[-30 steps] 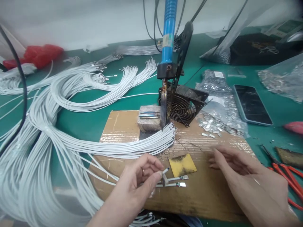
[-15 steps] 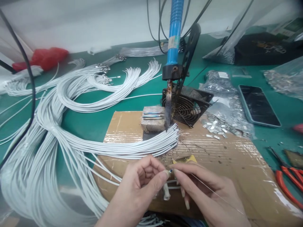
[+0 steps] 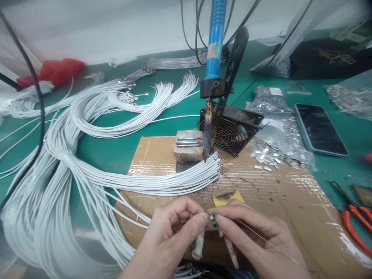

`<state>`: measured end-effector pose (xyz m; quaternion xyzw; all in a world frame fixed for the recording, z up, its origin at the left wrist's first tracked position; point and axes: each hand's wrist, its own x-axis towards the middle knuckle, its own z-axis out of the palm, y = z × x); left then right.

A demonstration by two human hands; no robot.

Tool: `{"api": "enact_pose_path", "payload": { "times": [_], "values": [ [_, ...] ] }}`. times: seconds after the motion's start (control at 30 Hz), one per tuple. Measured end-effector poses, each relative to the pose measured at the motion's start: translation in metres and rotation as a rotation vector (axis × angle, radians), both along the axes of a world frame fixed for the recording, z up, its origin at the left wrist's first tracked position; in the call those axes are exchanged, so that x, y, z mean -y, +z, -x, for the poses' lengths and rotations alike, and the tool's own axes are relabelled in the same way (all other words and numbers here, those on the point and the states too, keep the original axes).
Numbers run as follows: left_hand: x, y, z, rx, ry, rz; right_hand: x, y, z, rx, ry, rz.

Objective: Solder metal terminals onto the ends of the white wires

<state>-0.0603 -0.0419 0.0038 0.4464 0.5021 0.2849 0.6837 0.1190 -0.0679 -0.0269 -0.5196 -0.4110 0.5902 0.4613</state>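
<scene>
My left hand (image 3: 174, 232) is closed in a pinch on a white cable, whose pale end (image 3: 211, 217) pokes out between thumb and forefinger. My right hand (image 3: 255, 232) meets it there, also pinching, with a thin silvery wire (image 3: 267, 241) running from its fingers to the lower right. A tiny blue spot shows where the fingertips come together; its details are too small to make out. Some fingertips have whitish coverings. Beyond both hands lies a bundle of white cables (image 3: 162, 178), its ends under the tip of a blue-handled soldering iron (image 3: 213, 58) fixed upright.
A yellow pad (image 3: 229, 197) lies on the cardboard (image 3: 290, 217). Behind stand a stone-like block (image 3: 188, 153) and a black fan (image 3: 232, 131). Small metal pieces (image 3: 267, 155), a phone (image 3: 321, 130) and red-handled pliers (image 3: 353, 224) are at right. More white cables (image 3: 58, 186) fill the left.
Both hands have dropped slightly and moved a little to the right, still fingertip to fingertip. More of the yellow pad now shows.
</scene>
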Motion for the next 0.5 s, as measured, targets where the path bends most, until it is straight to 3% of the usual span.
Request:
{"api": "enact_pose_path", "payload": {
  "times": [0.2,0.4,0.5],
  "values": [
    [0.001,0.010,-0.001,-0.061,-0.006,0.006,0.000,0.001,0.002,-0.100,-0.003,0.038],
    [0.006,0.019,-0.006,-0.160,0.001,0.004,0.004,0.001,-0.002,-0.196,0.030,0.269],
    [0.010,0.016,-0.007,-0.152,0.027,-0.036,0.002,0.001,-0.002,-0.050,0.074,0.144]
  ]
}}
